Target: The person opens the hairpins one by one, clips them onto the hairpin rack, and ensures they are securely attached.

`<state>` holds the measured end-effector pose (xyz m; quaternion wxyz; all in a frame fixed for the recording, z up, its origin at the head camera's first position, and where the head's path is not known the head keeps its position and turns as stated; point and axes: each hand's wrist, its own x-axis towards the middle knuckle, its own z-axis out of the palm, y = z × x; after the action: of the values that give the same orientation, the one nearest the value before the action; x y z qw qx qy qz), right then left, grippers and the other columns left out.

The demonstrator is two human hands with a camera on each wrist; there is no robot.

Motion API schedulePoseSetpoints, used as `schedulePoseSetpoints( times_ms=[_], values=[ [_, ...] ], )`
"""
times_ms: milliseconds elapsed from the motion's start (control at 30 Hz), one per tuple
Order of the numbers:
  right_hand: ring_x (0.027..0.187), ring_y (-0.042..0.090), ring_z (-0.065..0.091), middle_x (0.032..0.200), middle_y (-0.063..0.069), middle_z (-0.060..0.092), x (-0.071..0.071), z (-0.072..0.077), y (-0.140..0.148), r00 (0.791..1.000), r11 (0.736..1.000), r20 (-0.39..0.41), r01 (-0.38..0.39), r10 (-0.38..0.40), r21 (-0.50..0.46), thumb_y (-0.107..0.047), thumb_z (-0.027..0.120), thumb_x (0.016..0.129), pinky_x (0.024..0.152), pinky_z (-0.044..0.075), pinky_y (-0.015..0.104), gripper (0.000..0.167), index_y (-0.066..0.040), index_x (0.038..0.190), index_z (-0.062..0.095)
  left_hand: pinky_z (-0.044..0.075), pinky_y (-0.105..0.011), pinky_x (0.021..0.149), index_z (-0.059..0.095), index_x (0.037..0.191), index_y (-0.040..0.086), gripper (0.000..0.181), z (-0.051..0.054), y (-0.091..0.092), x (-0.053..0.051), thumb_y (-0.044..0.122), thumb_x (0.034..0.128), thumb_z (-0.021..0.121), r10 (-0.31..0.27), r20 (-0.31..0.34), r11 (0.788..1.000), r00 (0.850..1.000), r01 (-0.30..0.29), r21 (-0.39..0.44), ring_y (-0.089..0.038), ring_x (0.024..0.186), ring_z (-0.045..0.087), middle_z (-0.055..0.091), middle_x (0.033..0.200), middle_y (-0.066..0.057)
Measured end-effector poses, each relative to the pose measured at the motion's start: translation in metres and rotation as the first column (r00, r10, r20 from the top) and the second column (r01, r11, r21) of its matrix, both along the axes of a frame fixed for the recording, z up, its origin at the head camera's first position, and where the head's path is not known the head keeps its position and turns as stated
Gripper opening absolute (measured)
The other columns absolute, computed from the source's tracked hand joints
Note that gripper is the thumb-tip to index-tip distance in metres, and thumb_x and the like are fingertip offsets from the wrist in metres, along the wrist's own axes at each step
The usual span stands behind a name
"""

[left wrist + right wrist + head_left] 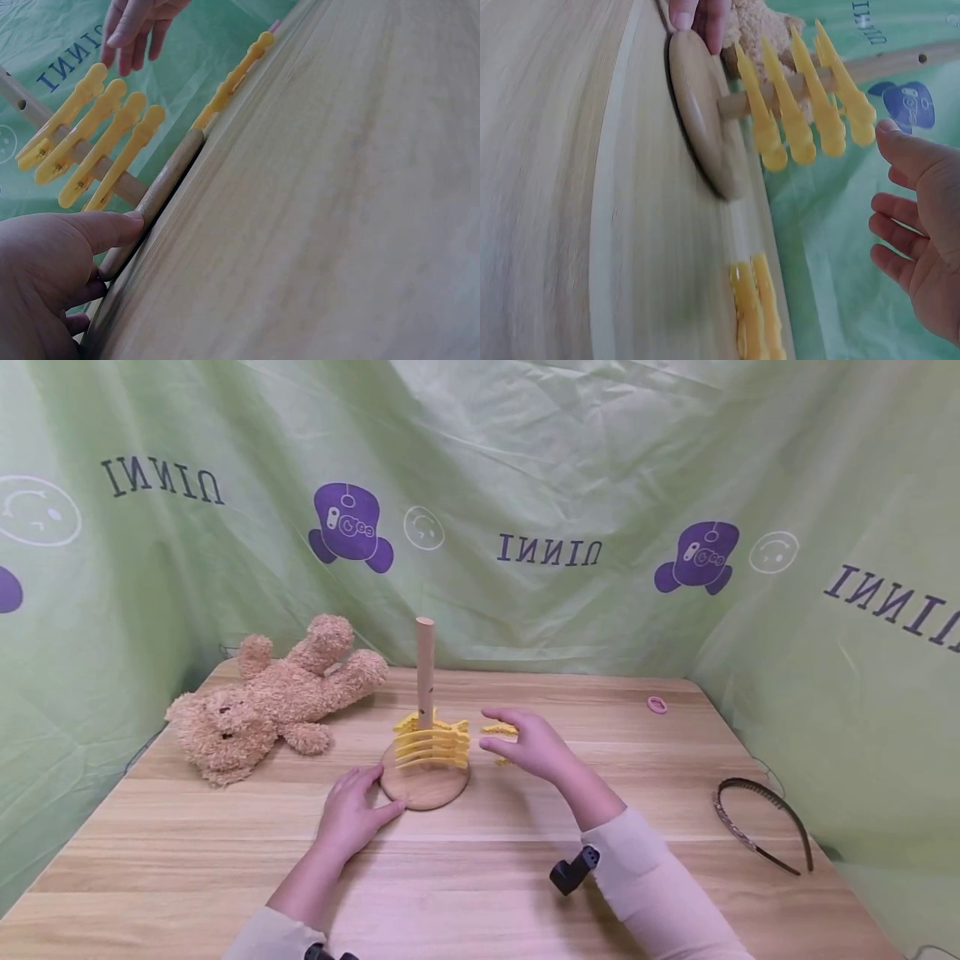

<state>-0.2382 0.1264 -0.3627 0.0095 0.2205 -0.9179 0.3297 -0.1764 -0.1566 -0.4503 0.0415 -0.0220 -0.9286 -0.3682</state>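
Presumably for steadiness, the wooden stand (425, 697) was pinched by the left hand (351, 812), a spread-fingered right hand (531, 747) held beside it.

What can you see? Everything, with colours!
Fluffy teddy bear: 1, tan, back left
Round-based wooden stand: 1, tan, middle
Plastic clips: 4, yellow, on stand's post
Loose plastic clip: at least 1, yellow, right of stand
Small ring: 1, pink, back right
Curved headband: 1, dark, right
Wood-grain table: 1, tan, underneath
Fabric curtain: count unclear, green, behind
Left hand: 1, bare, holding stand
Right hand: 1, bare, beside clips
Sleeves: 2, pale, forearms
Wrist devices: 2, black
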Motion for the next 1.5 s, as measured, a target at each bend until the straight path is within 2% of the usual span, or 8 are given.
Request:
schedulePoseSetpoints(
  times_ms=[200, 467, 733, 867, 1033, 1233, 1500],
  values=[
    [0.136, 0.033, 0.047, 0.143, 0.011, 0.056, 0.000, -0.010, 0.027, 0.997, 0.997, 0.035, 0.074, -0.073, -0.009, -0.035, 0.071, 0.089, 0.113, 0.039, 0.053, 0.055, -0.013, 0.138, 0.056, 0.021, -0.061, 0.119, 0.048, 0.140, -0.003, 0.071, 0.000, -0.001, -0.001, 0.031, 0.0836, 0.074, 0.003, -0.004, 1.000, 1.000, -0.003, -0.007, -0.046, 0.142, 0.031, 0.050, 0.144, -0.024],
    [0.135, 0.038, 0.047, 0.141, 0.016, 0.056, 0.004, -0.032, 0.059, 0.986, 0.987, 0.049, 0.157, -0.156, -0.015, -0.030, 0.074, 0.087, 0.113, 0.036, 0.057, 0.055, -0.009, 0.135, 0.058, 0.021, -0.062, 0.118, 0.048, 0.140, -0.003, 0.072, 0.001, -0.001, 0.000, 0.032, 0.0836, 0.075, 0.001, 0.004, 1.000, 1.000, -0.001, -0.001, -0.046, 0.142, 0.031, 0.049, 0.145, -0.025],
    [0.132, 0.041, 0.047, 0.139, 0.019, 0.056, 0.005, -0.053, 0.080, 0.985, 0.985, 0.028, 0.172, -0.172, 0.023, -0.032, 0.074, 0.086, 0.112, 0.036, 0.059, 0.057, -0.005, 0.134, 0.058, 0.021, -0.062, 0.118, 0.048, 0.141, -0.003, 0.072, 0.001, -0.001, 0.001, 0.031, 0.0835, 0.075, -0.002, 0.006, 1.000, 1.000, 0.002, -0.001, -0.046, 0.142, 0.030, 0.049, 0.145, -0.025],
    [0.133, 0.041, 0.047, 0.139, 0.019, 0.056, 0.004, -0.062, 0.089, 0.980, 0.981, 0.043, 0.193, -0.194, 0.023, -0.035, 0.076, 0.084, 0.113, 0.035, 0.057, 0.060, -0.007, 0.135, 0.058, 0.021, -0.062, 0.118, 0.048, 0.140, -0.004, 0.072, 0.000, 0.000, 0.000, 0.031, 0.0831, 0.075, -0.002, -0.002, 1.000, 1.000, 0.002, 0.001, -0.046, 0.142, 0.031, 0.050, 0.144, -0.025],
    [0.128, 0.040, 0.051, 0.135, 0.020, 0.059, 0.001, -0.071, 0.097, 0.977, 0.979, 0.068, 0.202, -0.203, 0.018, -0.035, 0.077, 0.082, 0.111, 0.038, 0.056, 0.063, -0.005, 0.134, 0.058, 0.022, -0.063, 0.117, 0.048, 0.140, -0.004, 0.073, 0.000, 0.000, 0.000, 0.031, 0.0824, 0.076, 0.002, -0.016, 1.000, 1.000, -0.001, 0.007, -0.047, 0.141, 0.032, 0.050, 0.143, -0.025],
    [0.129, 0.038, 0.052, 0.134, 0.019, 0.060, -0.001, -0.079, 0.102, 0.973, 0.977, 0.086, 0.212, -0.213, 0.017, -0.034, 0.078, 0.082, 0.112, 0.038, 0.054, 0.062, -0.005, 0.133, 0.059, 0.022, -0.063, 0.117, 0.049, 0.140, -0.004, 0.072, 0.000, 0.000, 0.000, 0.031, 0.0825, 0.076, 0.002, -0.014, 1.000, 1.000, -0.002, 0.010, -0.047, 0.141, 0.032, 0.050, 0.143, -0.025],
    [0.124, 0.038, 0.055, 0.130, 0.019, 0.063, -0.002, -0.083, 0.105, 0.977, 0.978, 0.045, 0.207, -0.208, 0.019, -0.028, 0.077, 0.084, 0.109, 0.040, 0.054, 0.054, -0.003, 0.129, 0.062, 0.021, -0.061, 0.118, 0.048, 0.140, -0.004, 0.072, 0.000, 0.000, 0.000, 0.031, 0.0833, 0.075, 0.000, -0.004, 1.000, 1.000, 0.000, 0.006, -0.046, 0.142, 0.031, 0.050, 0.144, -0.025]
  ],
)
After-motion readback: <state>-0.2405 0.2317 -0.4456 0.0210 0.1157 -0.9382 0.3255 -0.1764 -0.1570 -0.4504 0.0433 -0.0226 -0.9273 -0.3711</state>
